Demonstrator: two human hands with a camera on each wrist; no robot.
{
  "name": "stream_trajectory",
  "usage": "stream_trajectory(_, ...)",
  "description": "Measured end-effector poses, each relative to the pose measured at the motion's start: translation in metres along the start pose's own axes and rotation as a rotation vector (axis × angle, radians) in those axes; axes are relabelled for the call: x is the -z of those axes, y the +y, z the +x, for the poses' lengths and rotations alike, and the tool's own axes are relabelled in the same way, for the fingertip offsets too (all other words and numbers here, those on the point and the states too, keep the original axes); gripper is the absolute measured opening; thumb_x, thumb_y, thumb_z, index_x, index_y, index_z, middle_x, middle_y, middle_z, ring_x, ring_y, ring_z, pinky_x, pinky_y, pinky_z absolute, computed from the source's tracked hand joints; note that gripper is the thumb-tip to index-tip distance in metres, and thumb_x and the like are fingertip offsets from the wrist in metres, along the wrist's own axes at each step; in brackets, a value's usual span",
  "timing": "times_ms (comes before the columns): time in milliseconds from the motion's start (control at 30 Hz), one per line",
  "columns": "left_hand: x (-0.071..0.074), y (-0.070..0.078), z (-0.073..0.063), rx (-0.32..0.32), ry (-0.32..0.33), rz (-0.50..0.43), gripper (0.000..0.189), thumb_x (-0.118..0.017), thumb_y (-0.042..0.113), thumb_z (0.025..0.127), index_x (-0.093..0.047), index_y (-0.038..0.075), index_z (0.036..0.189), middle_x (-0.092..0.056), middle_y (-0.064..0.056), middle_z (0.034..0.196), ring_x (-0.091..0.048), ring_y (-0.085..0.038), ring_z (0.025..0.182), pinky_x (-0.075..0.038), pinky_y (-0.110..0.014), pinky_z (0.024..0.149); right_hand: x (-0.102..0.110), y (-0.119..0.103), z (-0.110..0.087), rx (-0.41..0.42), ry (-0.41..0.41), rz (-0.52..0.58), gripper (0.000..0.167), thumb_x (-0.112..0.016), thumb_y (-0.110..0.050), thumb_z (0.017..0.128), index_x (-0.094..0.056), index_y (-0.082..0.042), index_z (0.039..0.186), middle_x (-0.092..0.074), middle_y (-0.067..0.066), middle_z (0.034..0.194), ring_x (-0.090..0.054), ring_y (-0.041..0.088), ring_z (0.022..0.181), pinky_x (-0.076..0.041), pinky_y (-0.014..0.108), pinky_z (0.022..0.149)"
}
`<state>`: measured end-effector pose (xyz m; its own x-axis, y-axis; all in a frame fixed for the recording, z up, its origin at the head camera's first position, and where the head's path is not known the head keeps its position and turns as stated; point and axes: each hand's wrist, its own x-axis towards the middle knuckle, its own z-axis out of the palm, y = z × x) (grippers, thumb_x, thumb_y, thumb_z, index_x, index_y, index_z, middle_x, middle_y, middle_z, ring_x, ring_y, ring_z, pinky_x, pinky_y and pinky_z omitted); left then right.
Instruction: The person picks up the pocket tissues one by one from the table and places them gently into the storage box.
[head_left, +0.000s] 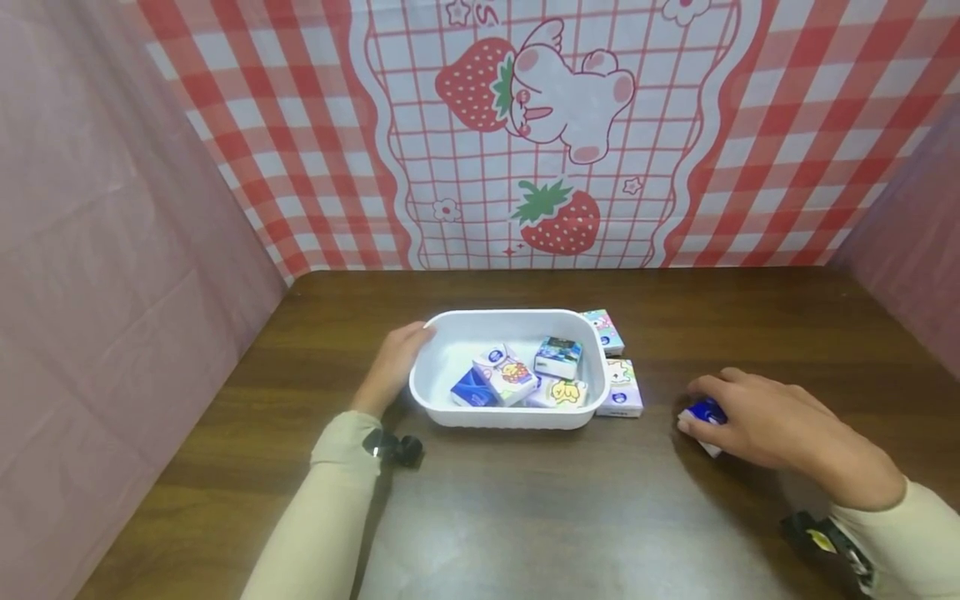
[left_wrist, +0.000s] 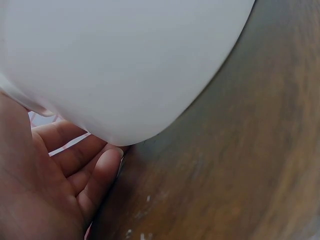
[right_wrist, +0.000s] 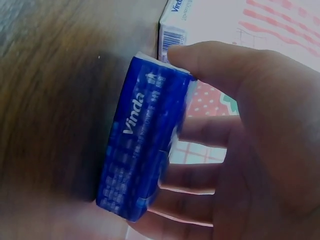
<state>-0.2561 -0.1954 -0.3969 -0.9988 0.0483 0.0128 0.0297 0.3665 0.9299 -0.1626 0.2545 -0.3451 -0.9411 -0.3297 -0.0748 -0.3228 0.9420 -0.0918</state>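
Observation:
My left hand [head_left: 397, 362] holds the left end of a white plastic tub [head_left: 510, 420], fingers at its rim and outer wall. In the left wrist view, the tub's wall [left_wrist: 120, 60] hides some fingertips. Inside the tub lie several small tissue packs: a blue one [head_left: 471, 389], a white one [head_left: 510, 377] leaning over it, a green-blue one [head_left: 558, 357] and one with a yellow character [head_left: 566, 392]. To the right, my right hand [head_left: 780, 425] grips a blue Vinda tissue pack [right_wrist: 142, 140] between thumb and fingers, low over the table.
Two more tissue packs, a colourful one [head_left: 604, 332] and a white-and-lilac one [head_left: 621, 390], lie against the tub's right side. Behind the brown wooden table [head_left: 525, 517] hangs a red checked cloth [head_left: 300, 125] with strawberries. Pink cloth [head_left: 112, 250] hangs at the left.

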Motion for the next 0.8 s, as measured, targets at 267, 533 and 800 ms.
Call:
stream_trajectory(267,0.0,-0.003,0.001,-0.005,0.001,-0.009,0.042,-0.049,0.039,0.105,-0.065,0.004,0.122,-0.068,-0.014,0.102,-0.065,-0.025,0.087,-0.056,-0.033,0.073,-0.002,-0.003,0.003,0.012,0.082,0.007,0.062,-0.065,-0.06,0.089,-0.069,-0.008,0.121,-0.061,0.022,0.117,-0.064,0.039,0.098,-0.052,0.063,0.07)
stream_trajectory(533,0.001,-0.003,0.001,-0.008,0.01,-0.014,0.039,-0.049,0.036,0.105,-0.066,0.004,0.12,-0.068,-0.014,0.1,-0.065,-0.026,0.085,-0.056,-0.033,0.072,0.0,-0.007,0.005,0.008,0.095,0.014,0.066,-0.061,-0.063,0.091,-0.067,-0.007,0.125,-0.059,0.025,0.123,-0.061,0.044,0.106,-0.052,0.064,0.073)
stream_trajectory(800,0.0,-0.002,0.001,-0.025,0.009,-0.023,0.038,-0.049,0.034,0.105,-0.066,0.003,0.119,-0.068,-0.015,0.098,-0.065,-0.025,0.084,-0.056,-0.033,0.071,0.001,-0.012,0.004,0.023,0.116,0.01,0.065,-0.061,-0.063,0.091,-0.068,-0.008,0.125,-0.06,0.023,0.123,-0.063,0.041,0.104,-0.054,0.062,0.071)
